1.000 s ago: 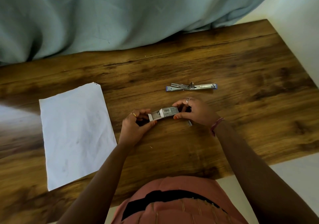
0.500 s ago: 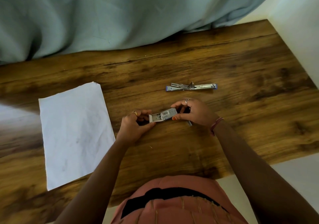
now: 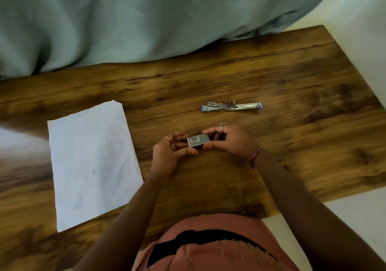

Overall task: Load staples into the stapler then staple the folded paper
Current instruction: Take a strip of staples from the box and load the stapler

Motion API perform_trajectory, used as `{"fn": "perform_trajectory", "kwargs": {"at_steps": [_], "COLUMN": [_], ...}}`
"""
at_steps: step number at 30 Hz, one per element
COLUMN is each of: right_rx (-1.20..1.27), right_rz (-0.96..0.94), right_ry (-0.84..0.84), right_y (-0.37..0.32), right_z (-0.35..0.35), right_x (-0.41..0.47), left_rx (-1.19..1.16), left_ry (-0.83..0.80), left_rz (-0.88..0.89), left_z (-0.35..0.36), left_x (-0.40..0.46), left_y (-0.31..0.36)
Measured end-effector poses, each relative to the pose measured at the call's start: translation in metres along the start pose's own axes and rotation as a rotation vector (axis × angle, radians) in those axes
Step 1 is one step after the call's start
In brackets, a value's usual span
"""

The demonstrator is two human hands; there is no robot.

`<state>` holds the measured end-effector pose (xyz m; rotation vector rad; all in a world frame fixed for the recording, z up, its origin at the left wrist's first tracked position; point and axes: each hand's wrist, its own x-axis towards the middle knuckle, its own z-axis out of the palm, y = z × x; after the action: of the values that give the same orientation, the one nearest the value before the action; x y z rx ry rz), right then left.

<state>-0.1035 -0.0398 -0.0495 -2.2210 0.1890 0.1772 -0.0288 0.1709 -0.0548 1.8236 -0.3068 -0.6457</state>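
Staple box (image 3: pixel 198 141), showing a barcode label with no legible writing, is being pinched between the right hand (image 3: pixel 231 140) and the left hand (image 3: pixel 170 150) above the wooden table (image 3: pixel 292 124); the opened stapler (image 3: pixel 231 107) is lying beyond, folded paper (image 3: pixel 92 162) lying left.

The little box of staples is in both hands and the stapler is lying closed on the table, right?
Not quite. In the head view the stapler lies flipped open flat on the table. Both hands, left hand and right hand, do hold the box of staples.
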Motion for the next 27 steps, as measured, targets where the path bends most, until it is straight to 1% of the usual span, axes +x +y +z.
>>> {"fn": "perform_trajectory", "kwargs": {"at_steps": [4, 12, 18, 20, 23, 27], "right_rx": [-0.002, -0.046, -0.074, -0.063, -0.057, -0.151], "right_rz": [0.001, -0.004, 0.007, -0.011, -0.031, -0.011], "right_ry": [0.035, 0.095, 0.084, 0.116, 0.146, 0.076], "right_y": [-0.005, -0.012, -0.019, -0.023, -0.032, -0.037], "right_z": [0.002, 0.004, 0.008, 0.011, 0.018, 0.022], "right_x": [0.001, 0.005, 0.008, 0.007, 0.010, 0.017], "left_rx": [0.025, 0.054, 0.103, 0.161, 0.319, 0.472], "left_ry": [0.075, 0.115, 0.154, 0.163, 0.182, 0.126], "left_rz": [-0.039, -0.064, -0.070, -0.061, -0.053, -0.098], "left_z": [0.003, 0.004, 0.006, 0.010, 0.015, 0.013], "left_x": [0.002, 0.005, 0.002, 0.001, 0.008, 0.025], "left_y": [0.000, 0.000, 0.007, 0.011, 0.016, 0.022]}}
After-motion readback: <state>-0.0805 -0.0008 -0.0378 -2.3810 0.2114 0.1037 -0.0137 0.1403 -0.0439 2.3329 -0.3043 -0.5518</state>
